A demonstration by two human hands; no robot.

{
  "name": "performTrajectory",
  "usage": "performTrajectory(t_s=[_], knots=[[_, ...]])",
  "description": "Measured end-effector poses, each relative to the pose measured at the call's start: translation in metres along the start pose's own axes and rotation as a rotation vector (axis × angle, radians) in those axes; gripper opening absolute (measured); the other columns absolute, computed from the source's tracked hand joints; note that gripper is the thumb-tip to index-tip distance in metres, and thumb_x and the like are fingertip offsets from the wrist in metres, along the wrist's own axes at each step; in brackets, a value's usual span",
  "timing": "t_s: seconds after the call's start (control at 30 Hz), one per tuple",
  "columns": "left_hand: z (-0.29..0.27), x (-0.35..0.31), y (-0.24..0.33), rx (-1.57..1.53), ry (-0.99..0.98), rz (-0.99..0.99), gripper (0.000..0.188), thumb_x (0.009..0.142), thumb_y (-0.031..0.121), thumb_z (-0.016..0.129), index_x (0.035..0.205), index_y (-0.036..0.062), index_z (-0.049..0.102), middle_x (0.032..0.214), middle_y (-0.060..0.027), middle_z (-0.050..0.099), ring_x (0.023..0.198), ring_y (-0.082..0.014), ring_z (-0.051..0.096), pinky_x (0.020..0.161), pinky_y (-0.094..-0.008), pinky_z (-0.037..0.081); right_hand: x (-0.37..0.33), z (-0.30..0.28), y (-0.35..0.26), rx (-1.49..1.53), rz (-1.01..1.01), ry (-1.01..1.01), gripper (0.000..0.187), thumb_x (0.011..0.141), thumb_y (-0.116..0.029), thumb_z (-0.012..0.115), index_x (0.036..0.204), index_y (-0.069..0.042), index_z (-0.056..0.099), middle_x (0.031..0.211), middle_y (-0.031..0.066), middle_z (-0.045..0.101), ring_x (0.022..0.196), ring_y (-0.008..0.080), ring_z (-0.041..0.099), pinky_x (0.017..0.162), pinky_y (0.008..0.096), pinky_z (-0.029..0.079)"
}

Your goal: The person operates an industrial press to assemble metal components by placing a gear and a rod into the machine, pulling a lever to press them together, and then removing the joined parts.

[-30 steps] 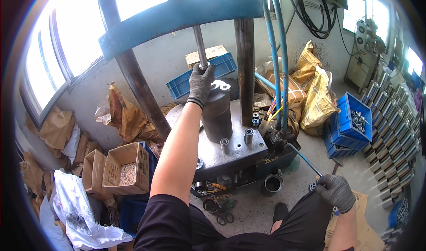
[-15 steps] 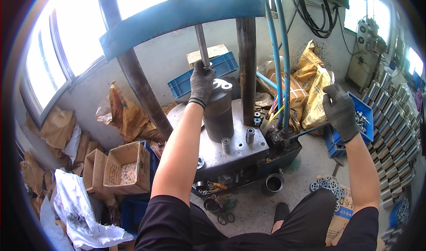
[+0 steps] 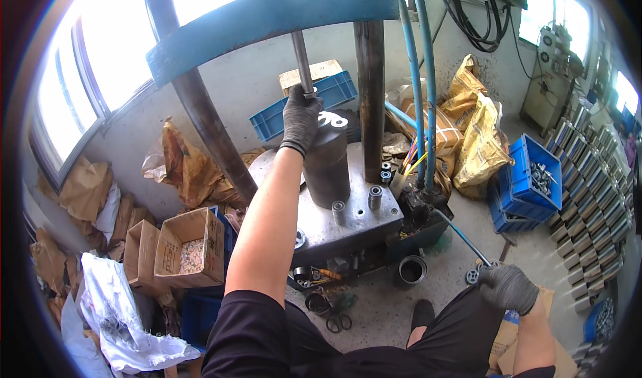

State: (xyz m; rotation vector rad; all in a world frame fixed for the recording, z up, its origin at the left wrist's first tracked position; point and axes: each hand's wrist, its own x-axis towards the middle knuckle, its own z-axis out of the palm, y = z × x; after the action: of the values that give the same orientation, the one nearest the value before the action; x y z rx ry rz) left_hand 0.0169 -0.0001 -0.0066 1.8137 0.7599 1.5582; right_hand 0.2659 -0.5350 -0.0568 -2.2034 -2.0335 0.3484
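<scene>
- Lever (image 3: pixel 463 236) runs forward-left from my right hand (image 3: pixel 508 288), which is clamped on it.
- Well apart, my left hand (image 3: pixel 301 118) curls at the rod's (image 3: pixel 301 58) lower end; I cannot tell what it clamps.
- Dark cylinder (image 3: pixel 327 170) stands beside and below it.

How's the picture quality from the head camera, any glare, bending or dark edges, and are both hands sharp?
Head view: the windows at upper left are blown out white; the blue crossbeam looks bowed, likely from the fisheye; corners go black. Same head view: left hand and right hand look fairly sharp, the metal cylinders near the right rim softer.
</scene>
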Motion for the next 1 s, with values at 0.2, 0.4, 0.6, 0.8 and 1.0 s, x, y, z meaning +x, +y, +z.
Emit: performTrajectory(t_s=[0.2, 0.4, 0.6, 0.8, 1.0], knots=[[-0.001, -0.001, -0.004, 0.068, 0.003, -0.018, 0.030, 0.092, 0.011, 0.071, 0.119, 0.0053, 0.059, 0.093, -0.0136, 0.070, 0.084, -0.0242, 0.071, 0.078, -0.0390, 0.057, 0.012, -0.015, 0.002, 0.164, 0.060, 0.145, 0.022, 0.085, -0.018, 0.067, 0.100, -0.006, 0.078, 0.091, 0.0188, 0.074, 0.090, 0.0392, 0.072, 0.083, 0.0474, 0.058], [-0.004, 0.003, -0.005, 0.066, -0.004, -0.012, 0.030, 0.092, 0.010, 0.071, 0.118, 0.0059, 0.059, 0.093, -0.0127, 0.070, 0.085, -0.0228, 0.069, 0.079, -0.0377, 0.057, 0.005, -0.003, 0.005, 0.063, -0.035, 0.135, 0.022, 0.083, -0.018, 0.068, 0.099, -0.007, 0.078, 0.090, 0.0192, 0.073, 0.090, 0.0393, 0.071, 0.082, 0.0481, 0.058], [-0.005, -0.005, 0.011, -0.110, -0.064, -0.050, 0.028, 0.092, 0.010, 0.075, 0.116, 0.0047, 0.061, 0.090, -0.0048, 0.067, 0.080, -0.0148, 0.064, 0.075, -0.0329, 0.055, 0.003, 0.004, 0.001, -0.027, -0.028, 0.137, 0.016, 0.079, -0.015, 0.067, 0.091, -0.008, 0.075, 0.084, 0.0182, 0.070, 0.082, 0.0404, 0.070, 0.075, 0.0476, 0.057], [-0.014, -0.007, 0.017, -0.233, -0.074, -0.125, 0.018, 0.093, 0.013, 0.073, 0.108, 0.0041, 0.067, 0.086, -0.0018, 0.064, 0.076, -0.0108, 0.059, 0.069, -0.0297, 0.051, 0.003, 0.003, -0.002, -0.048, 0.004, 0.139, 0.018, 0.079, -0.018, 0.068, 0.093, -0.008, 0.075, 0.084, 0.0190, 0.070, 0.080, 0.0409, 0.071, 0.074, 0.0478, 0.058], [-0.019, -0.005, 0.010, -0.373, -0.063, -0.205, 0.022, 0.089, 0.007, 0.054, 0.106, 0.0028, 0.068, 0.088, -0.0042, 0.065, 0.076, -0.0139, 0.060, 0.071, -0.0319, 0.053, 0.008, -0.015, -0.009, -0.048, 0.070, 0.017, 0.020, 0.084, -0.020, 0.066, 0.096, -0.009, 0.077, 0.090, 0.0166, 0.074, 0.088, 0.0379, 0.073, 0.081, 0.0478, 0.059]])
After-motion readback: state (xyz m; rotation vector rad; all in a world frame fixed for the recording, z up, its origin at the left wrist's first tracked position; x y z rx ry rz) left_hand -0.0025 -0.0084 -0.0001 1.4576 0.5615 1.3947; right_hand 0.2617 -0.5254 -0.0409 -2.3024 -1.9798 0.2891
